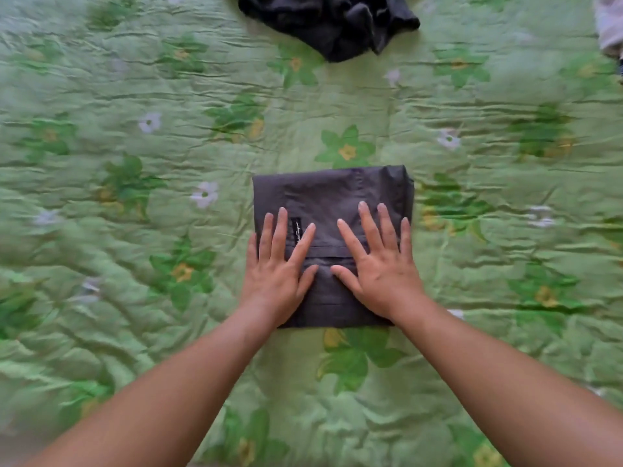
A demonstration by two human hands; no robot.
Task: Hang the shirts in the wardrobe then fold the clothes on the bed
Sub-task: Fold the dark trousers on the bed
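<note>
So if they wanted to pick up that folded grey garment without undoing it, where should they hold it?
Probably by the two side edges, one of the hands sliding under from each side. The folded grey garment lies as a flat stacked rectangle on the bedspread, and the left hand and right hand press flat on it near those edges.

Soft, even, moderately bright light fills the view. Faint shadows lie under the left hand (pixel 276 271), the right hand (pixel 382 267) and the forearms. The centre is sharpest: seams and a small label show on the folded dark garment (pixel 330 193). Toward the left and right edges the green bedspread (pixel 135 96) smears into blur, and its creases bow with the wide lens. The black clothes (pixel 330 21) at the top lose detail in their folds. The pale cloth (pixel 610 25) in the corner looks washed out.
</note>
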